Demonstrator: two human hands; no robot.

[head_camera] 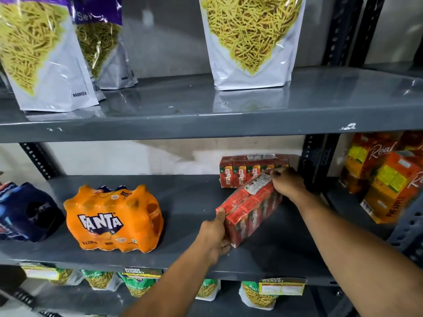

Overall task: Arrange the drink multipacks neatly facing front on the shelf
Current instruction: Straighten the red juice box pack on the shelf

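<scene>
A red Maaza carton multipack lies at an angle on the grey middle shelf. My left hand grips its near end and my right hand holds its far end. Behind it, a second red Maaza multipack stands at the back right, facing front. An orange Fanta multipack stands left of centre, label forward. A dark blue multipack sits at the far left, partly cut off.
White snack pouches stand on the upper shelf. Real juice cartons fill the neighbouring bay on the right, past a slotted upright. Green snack bags and price tags show below.
</scene>
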